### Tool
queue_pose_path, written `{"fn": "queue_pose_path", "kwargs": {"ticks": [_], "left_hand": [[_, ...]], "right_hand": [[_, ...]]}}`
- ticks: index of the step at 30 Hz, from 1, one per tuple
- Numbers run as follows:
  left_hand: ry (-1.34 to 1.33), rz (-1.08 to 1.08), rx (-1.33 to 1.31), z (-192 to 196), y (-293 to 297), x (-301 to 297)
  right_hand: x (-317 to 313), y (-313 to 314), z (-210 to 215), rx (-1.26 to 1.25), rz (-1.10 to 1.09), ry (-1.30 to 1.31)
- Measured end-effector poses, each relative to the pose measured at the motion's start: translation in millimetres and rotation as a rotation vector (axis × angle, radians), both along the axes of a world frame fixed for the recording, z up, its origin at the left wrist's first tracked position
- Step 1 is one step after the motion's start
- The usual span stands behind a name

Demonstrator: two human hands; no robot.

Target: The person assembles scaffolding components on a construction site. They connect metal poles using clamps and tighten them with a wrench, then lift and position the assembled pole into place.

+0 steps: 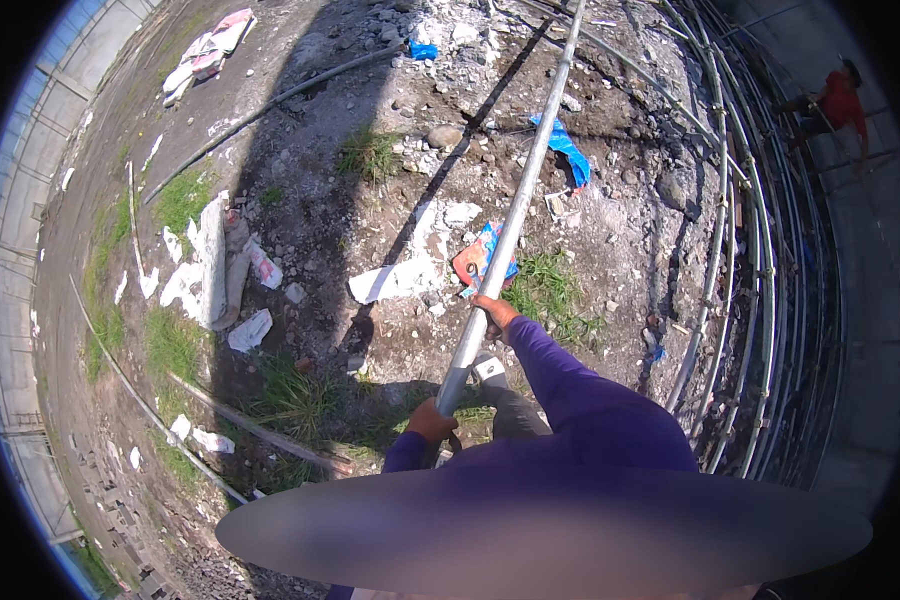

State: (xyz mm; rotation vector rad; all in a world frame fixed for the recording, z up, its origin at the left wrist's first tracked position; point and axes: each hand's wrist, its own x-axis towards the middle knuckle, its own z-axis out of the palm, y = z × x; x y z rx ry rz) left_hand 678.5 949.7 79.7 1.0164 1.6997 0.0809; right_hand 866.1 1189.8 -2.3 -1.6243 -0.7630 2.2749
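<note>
A long grey metal pipe (522, 190) slants up and away from my body, its far end running out at the top of the view. My left hand (432, 422) is closed around its near end, low and close to my body. Farther up the pipe, my right hand (497, 314) grips it, with the purple-sleeved arm stretched forward. Beneath the pipe, beside my right hand, lies a crumpled red and blue piece (482, 262) on the ground. One grey shoe (488, 370) shows below the right hand.
Several long pipes (722, 200) lie in a bundle along the right. Beyond them is a person in a red top (842, 108). Rubble, grass tufts (550, 295), a blue scrap (568, 152), white torn sacks (205, 260) and a loose pole (270, 105) cover the ground.
</note>
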Motion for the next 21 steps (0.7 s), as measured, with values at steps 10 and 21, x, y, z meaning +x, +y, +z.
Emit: {"fn": "queue_pose_path", "kwargs": {"ticks": [10, 21], "left_hand": [[0.021, 0.052, 0.199, 69, -22, 10], [-0.194, 0.163, 0.066, 108, -176, -57]], "right_hand": [[3, -20, 58, 0.045, -0.085, 0.057], [-64, -175, 82, 0.005, -0.012, 0.045]]}}
